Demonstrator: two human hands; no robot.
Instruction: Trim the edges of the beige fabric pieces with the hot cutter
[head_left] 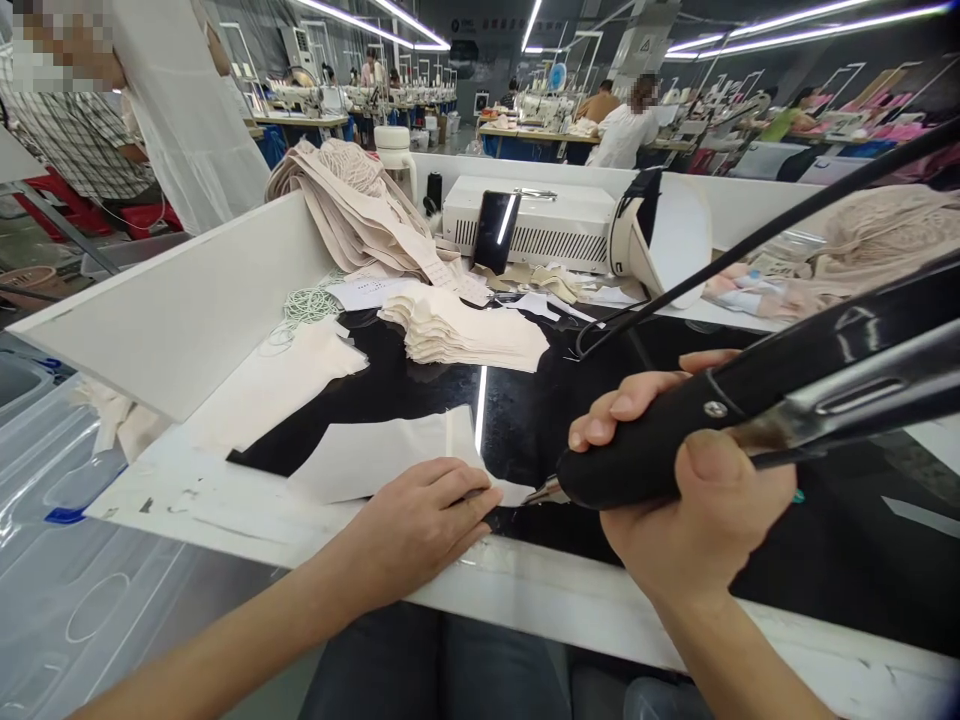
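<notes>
Clear plastic bin [82, 575] left of glossy black, white-edged worktop [442, 385]; contents unclear. Left hand [431, 520] flat, fingers together, on thin white panel [375, 455] near front edge. Right hand [686, 540] grips black metal-tipped tool [637, 455], tip at panel's right end. Layered cream fabric stack [480, 335] behind.

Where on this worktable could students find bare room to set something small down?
Bare black surface shows between the cream stack and the white piece, and between the right hand and the white strip further right. Crowded: the back, with the phone, white box and scraps.
</notes>
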